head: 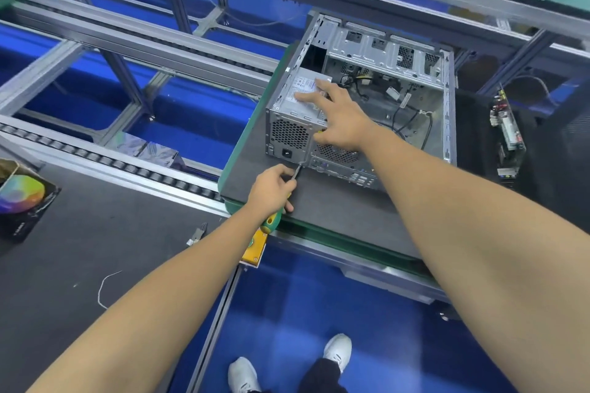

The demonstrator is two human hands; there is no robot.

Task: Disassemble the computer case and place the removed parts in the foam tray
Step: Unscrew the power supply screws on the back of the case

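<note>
One opened computer case (383, 99), boxy bare sheet steel with perforated vents, is laid on the dark foam pad (319, 210) of the desk. Its grey power supply (300, 102) is steadied by the right hand (338, 118), fingers spread flat. A green-and-yellow screwdriver (277, 210) is gripped in the left hand (271, 188), tip at a rear screw. Unscrewing appears underway; steady turning is needed next.

L hand (271, 183) fisted in a grip, arm extended fwd. R hand (335, 118) fingers spread flat, palm down, arm outstretched.
</note>
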